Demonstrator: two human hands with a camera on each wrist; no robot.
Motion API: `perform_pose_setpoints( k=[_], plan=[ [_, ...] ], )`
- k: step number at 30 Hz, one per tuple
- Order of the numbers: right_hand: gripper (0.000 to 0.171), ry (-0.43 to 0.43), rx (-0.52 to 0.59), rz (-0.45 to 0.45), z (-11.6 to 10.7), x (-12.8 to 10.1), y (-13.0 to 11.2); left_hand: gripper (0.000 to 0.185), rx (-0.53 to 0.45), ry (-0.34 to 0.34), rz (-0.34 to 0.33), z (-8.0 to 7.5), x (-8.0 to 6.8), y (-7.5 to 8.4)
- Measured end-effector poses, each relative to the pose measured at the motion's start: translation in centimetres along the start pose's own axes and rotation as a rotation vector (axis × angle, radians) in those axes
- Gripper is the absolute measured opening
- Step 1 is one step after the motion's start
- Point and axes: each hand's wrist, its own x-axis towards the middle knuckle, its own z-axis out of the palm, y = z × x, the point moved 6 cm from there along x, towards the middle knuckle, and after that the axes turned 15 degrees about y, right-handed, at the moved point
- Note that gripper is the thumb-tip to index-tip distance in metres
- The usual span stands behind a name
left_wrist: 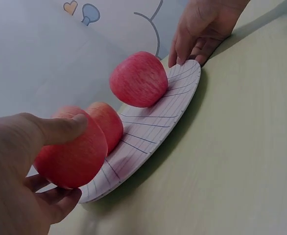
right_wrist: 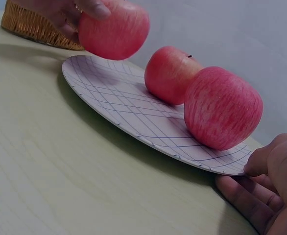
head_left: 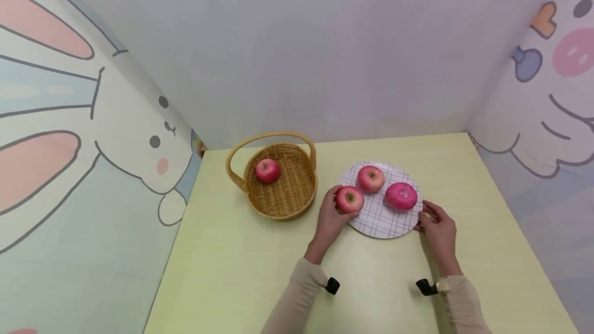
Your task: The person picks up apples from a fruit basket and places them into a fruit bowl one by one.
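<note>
The work looks partway along: a first apple (head_left: 267,171) sits in the basket (head_left: 292,189), while a third apple (head_left: 370,179) and a fourth apple (head_left: 401,196) lie on the plate (head_left: 385,224). Between them and the basket, the left hand (head_left: 330,221) grips a second apple (head_left: 349,199), not yet set down. The right hand (head_left: 440,232) pinches the plate's far-right rim. Only the head view shows inside the basket; the right wrist view catches just its outer wall, but shows the thumb on the rim, fingers beneath, and the second apple apparently raised above the plate.
</note>
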Motion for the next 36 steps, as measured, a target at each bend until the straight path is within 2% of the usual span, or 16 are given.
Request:
perform_pose_setpoints(
  k=[12,24,36],
  plan=[
    [0.050,-0.003,-0.023,-0.001,0.5,-0.1,0.3,0.082,0.058,-0.019,0.031,1.4,0.5,-1.1],
    [0.050,-0.006,-0.022,0.024,0.3,-0.6,0.4,0.080,0.146,-0.042,0.067,1.6,0.4,-1.3],
    [0.050,-0.002,-0.026,-0.003,0.2,-0.1,0.3,0.078,0.191,-0.040,0.079,2.0,0.9,-1.0]
  ],
)
